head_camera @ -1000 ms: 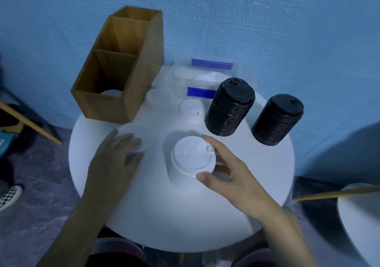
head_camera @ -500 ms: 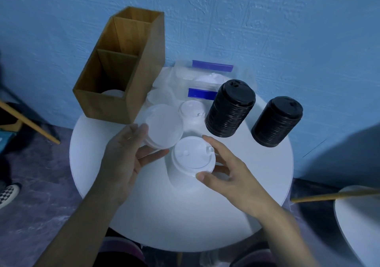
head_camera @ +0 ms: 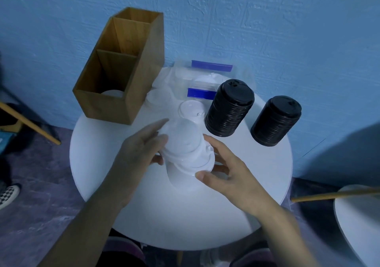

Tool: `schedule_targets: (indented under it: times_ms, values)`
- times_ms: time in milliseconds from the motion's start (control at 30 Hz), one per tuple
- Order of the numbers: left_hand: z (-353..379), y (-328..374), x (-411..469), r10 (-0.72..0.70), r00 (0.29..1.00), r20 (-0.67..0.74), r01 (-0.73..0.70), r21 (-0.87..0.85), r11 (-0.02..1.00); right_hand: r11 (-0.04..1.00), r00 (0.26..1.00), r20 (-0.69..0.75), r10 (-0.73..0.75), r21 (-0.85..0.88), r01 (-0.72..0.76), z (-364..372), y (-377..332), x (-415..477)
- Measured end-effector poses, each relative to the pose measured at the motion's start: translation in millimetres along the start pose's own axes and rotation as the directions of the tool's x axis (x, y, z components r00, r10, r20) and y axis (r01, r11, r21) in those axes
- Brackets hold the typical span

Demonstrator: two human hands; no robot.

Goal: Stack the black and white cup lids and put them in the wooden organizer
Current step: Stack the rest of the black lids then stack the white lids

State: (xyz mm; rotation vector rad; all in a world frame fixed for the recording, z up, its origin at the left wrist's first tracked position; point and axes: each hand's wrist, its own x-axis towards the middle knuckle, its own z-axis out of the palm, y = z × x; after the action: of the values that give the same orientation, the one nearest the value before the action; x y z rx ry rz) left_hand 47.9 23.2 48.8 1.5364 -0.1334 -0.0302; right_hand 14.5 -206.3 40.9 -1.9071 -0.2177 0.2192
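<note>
Head view: left hand (head_camera: 139,153) grip pinches a single white lid (head_camera: 181,139), tilted, touching the top of the white lid stack (head_camera: 191,165) at mid-desk (head_camera: 185,221). Right hand (head_camera: 228,176) grip is curled round the stack's rim, thumb in front, fingers behind. Left black lid stack (head_camera: 230,108) and right black lid stack (head_camera: 276,120) stand apart, back right. Wooden organizer (head_camera: 123,71) sits back left — something white lies in its near compartment. A loose white lid (head_camera: 191,110) sits just behind the hands.

Bare left hand (head_camera: 136,155), bare right hand (head_camera: 226,177), purplish clothing (head_camera: 123,250).
</note>
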Motion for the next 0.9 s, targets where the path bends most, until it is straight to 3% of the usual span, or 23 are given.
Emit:
schedule_targets:
  times_ms: [100, 233, 500, 667, 900]
  values:
    - [7.9, -0.1, -0.2, 0.045, 0.998, 0.033, -0.051, 0.193, 0.980, 1.000, 1.000, -0.001, -0.014, 0.009, 0.014, 0.2, 1.9, -0.4]
    - [10.5, -1.2, 1.9, 0.015, 0.998, 0.056, -0.029, 0.245, 0.969, 1.000, 1.000, 0.001, -0.006, 0.014, 0.006, -1.4, 1.5, -1.2]
    - [13.4, -9.3, 1.2, 0.034, 0.991, 0.127, -0.064, 0.242, 0.968, 1.000, 1.000, 0.011, -0.001, -0.016, 0.001, -1.8, -0.4, 1.5]
    - [15.5, -11.8, -1.1, -0.008, 0.989, 0.147, -0.025, 0.222, 0.975, 0.999, 0.995, 0.095, -0.012, -0.033, 0.016, -6.4, -1.8, -0.8]
    - [23.2, -7.9, -8.0, -0.075, 0.965, 0.251, 0.048, 0.112, 0.993, 0.996, 0.999, -0.026, -0.036, 0.077, 0.038, 4.0, 2.9, -0.9]
